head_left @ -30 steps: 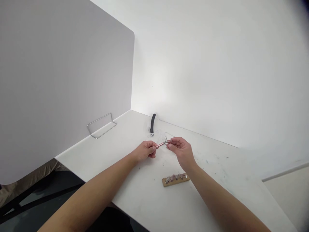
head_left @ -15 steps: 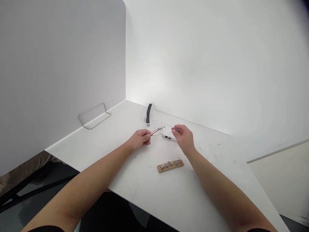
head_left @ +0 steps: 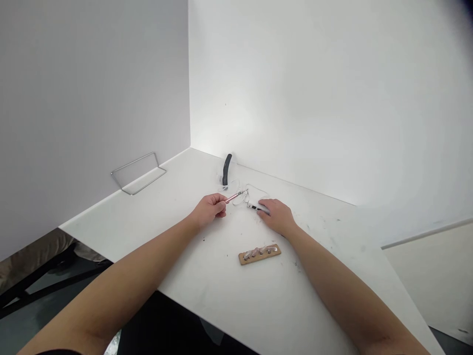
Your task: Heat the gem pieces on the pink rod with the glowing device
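My left hand [head_left: 211, 209] is closed on a slim pink pen-like tool [head_left: 232, 197], whose metal tip points up and right over the table. My right hand [head_left: 276, 215] rests on a small white box [head_left: 253, 206] with dark marks on its near side, its thumb and fingers around the right end. A thin white cable [head_left: 258, 188] loops behind the box. Nearer me lies a brown strip [head_left: 259, 254] bearing several clear, shiny pieces.
A black curved handle [head_left: 226, 170] with clear parts stands near the back corner. A metal wire frame [head_left: 139, 173] sits at the left panel. The white table [head_left: 221, 291] has small dark specks, and its front edge runs diagonally below my arms.
My right hand has come down onto the white box, where it was hovering above it. My left hand still holds the pink tool. The view has shifted slightly.
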Demonstrator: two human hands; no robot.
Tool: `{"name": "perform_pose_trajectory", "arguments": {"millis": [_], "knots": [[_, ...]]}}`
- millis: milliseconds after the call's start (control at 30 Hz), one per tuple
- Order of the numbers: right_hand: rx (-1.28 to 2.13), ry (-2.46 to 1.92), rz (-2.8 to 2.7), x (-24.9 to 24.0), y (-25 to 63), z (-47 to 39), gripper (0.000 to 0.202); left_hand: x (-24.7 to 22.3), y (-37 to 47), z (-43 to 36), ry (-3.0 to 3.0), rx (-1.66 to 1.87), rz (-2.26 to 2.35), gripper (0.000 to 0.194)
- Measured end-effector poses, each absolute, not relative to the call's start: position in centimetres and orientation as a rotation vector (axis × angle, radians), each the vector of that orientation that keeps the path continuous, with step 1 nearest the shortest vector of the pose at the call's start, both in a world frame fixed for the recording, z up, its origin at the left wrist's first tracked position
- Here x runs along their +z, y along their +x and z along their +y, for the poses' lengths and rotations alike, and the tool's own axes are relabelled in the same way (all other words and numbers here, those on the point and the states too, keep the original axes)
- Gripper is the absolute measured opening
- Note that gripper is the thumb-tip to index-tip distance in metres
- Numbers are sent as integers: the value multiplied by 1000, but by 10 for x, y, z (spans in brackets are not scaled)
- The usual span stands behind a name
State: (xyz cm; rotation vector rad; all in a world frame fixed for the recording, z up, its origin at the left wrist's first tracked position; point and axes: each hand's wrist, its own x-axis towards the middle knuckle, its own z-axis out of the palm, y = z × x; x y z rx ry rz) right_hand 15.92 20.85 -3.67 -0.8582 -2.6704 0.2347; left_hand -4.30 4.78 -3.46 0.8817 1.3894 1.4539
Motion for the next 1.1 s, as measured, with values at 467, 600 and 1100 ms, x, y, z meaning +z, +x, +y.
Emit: {"name": "perform_pose_trajectory", "arguments": {"millis": [467, 600, 1100], "knots": [[563, -560, -2539, -40, 182, 224, 25, -34, -43, 46, 1249, 1189, 1935, 21], [660, -410, -2538, -37, 184, 228, 24, -34, -44, 51, 1385, 1101, 1992, 22], [922, -571, -2494, -39, 188, 237, 26, -36, -45, 55, 1684, 915, 2043, 23]]}}
